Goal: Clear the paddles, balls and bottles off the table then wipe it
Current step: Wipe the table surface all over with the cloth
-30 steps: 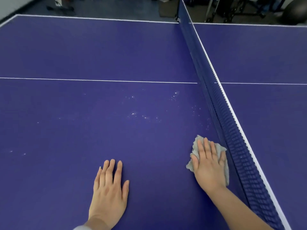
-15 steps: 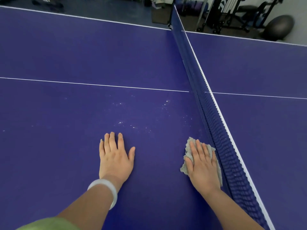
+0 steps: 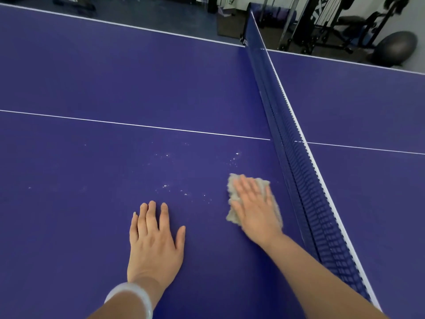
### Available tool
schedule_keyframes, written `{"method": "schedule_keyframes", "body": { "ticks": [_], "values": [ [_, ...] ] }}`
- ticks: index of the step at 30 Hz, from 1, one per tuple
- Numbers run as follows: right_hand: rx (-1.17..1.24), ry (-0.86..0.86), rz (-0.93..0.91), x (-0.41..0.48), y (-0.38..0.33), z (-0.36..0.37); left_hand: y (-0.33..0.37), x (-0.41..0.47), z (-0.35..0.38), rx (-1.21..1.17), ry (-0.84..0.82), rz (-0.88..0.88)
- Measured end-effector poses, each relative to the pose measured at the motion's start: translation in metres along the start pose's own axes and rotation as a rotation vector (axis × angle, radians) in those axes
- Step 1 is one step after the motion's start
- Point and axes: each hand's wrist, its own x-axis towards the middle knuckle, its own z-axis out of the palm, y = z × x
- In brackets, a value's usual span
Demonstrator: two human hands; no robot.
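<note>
The purple table-tennis surface [image 3: 92, 215] fills nearly the whole view. A thin white centre line [image 3: 138, 125] crosses it, and the dark blue net [image 3: 299, 171] runs from the far edge down toward the lower right.

The left hand [image 3: 154, 245] lies flat, palm down, on the surface on the near side of the line. Its fingers [image 3: 151, 215] are straight and close together, the thumb spread out to the right, and it holds nothing. A pale bracelet [image 3: 132, 295] circles that wrist.

The right hand [image 3: 255, 212] lies palm down on a grey cloth [image 3: 232, 180]. Its fingers are stretched flat over the cloth, pressing it onto the surface rather than curling round it. This hand and the cloth are blurred, so finer finger detail is not clear. The cloth sits just beside the foot of the net, its edges showing past the fingertips and along both sides of the hand.

Small white specks [image 3: 166, 186] dot the surface between the 2 hands and the centre line. Some lie just beyond the left fingertips, others just beyond the cloth.

Past the far edge stand black gym machines [image 3: 322, 26] and a grey exercise ball [image 3: 397, 48] on the floor.
</note>
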Motion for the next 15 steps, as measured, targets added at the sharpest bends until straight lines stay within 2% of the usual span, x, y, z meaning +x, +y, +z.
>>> {"method": "schedule_keyframes", "body": {
  "ticks": [4, 8, 10, 13, 15],
  "values": [
    [0.001, 0.010, 0.337, 0.036, 0.058, -0.010, 0.001, -0.001, -0.001, 0.014, -0.009, 0.000],
    [0.103, -0.016, 0.440, 0.090, 0.034, -0.013, 0.000, 0.001, 0.000, 0.032, -0.014, 0.003],
    [0.054, -0.006, 0.275, 0.092, 0.000, -0.008, 0.000, 0.000, -0.001, 0.033, -0.012, 0.000],
    [-0.005, -0.032, -0.111, 0.061, -0.029, -0.001, -0.001, 0.001, -0.001, 0.025, -0.004, -0.005],
    [-0.072, -0.016, -0.183, 0.053, -0.010, -0.005, -0.002, 0.002, 0.000, 0.023, 0.001, 0.001]
  ]
}}
